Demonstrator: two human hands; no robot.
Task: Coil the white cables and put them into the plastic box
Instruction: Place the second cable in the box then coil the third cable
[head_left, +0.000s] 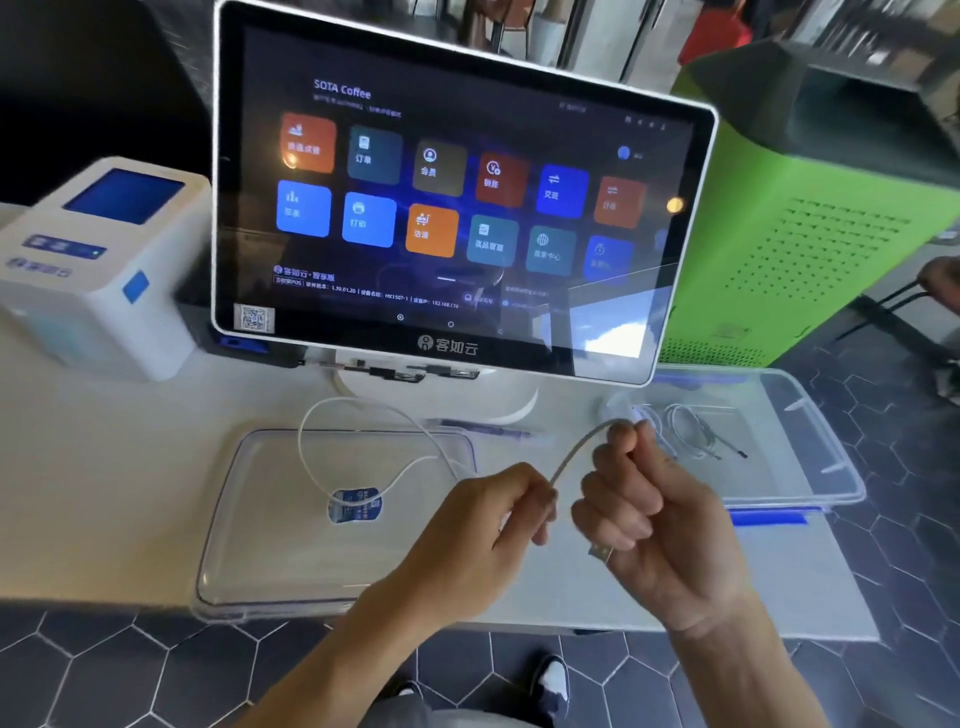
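While the white cable (358, 441) loops loosely over the clear lid (249, 545) on the counter, its near end runs taut between both hands. The left hand (498, 525) pinches it; the right hand (639, 509) curls closed around it, beside the plastic box (810, 441) holding a coiled cable (691, 431).
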